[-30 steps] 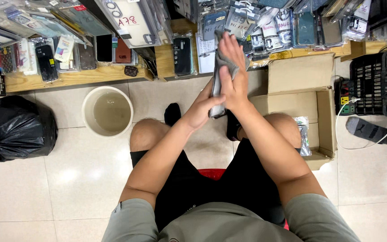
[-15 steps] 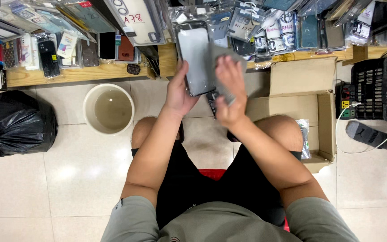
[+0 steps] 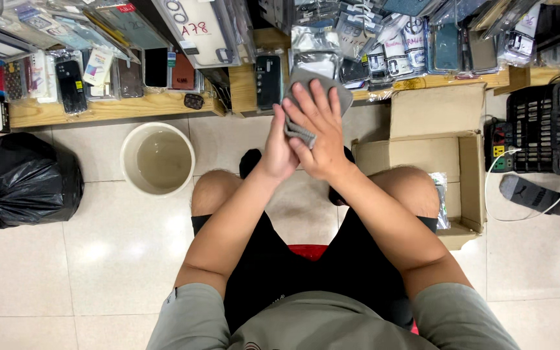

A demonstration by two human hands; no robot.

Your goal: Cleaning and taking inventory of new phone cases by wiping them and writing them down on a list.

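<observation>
Tiled floor (image 3: 46, 272) spreads pale and glossy under the seated person, carrying a black rubbish bag (image 3: 21, 178) at the left, an open cardboard box (image 3: 452, 155) at the right and a round cream bucket (image 3: 157, 159) between bag and knees. Beyond these runs a low wooden shelf (image 3: 111, 107) crowded with packaged phone cases. Smaller and central is the work itself: a grey cloth (image 3: 306, 97) pressed between both palms, held up in front of the knees and over the shelf edge. Right hand (image 3: 315, 133) lies flat on top, fingers spread, covering most of the cloth; left hand (image 3: 279, 152) cups it from beneath, thumb up along the edge. Whether something flat sits inside the cloth cannot be told. Judging by the pressed palms, wiping or rubbing looks to be the step in hand.
</observation>
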